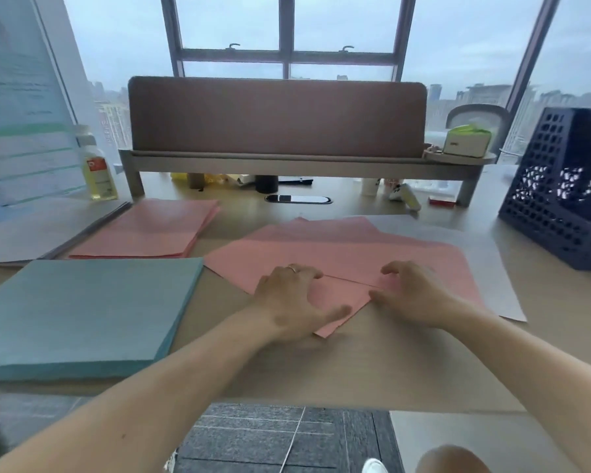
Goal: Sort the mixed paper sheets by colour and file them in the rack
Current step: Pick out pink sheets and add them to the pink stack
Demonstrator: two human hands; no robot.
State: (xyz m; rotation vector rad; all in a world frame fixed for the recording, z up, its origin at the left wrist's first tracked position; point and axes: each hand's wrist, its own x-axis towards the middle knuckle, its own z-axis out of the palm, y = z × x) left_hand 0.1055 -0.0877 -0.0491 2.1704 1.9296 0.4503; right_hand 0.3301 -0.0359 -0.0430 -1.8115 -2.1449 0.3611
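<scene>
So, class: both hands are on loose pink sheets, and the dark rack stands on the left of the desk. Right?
Not quite: the head view shows the dark rack on the right of the desk, not the left. The left hand and right hand are indeed on the loose pink sheets.

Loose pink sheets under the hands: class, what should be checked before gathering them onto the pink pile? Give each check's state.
1. Contact, left hand and right hand on the loose pink sheets: ok.
2. Sheets squared up: not ok, fanned out.
3. Nothing non-pink below: not ok, a grey sheet lies underneath.
4. Top of pink pile bare: ok.
5. Right hand's grip: cannot tell.
</scene>
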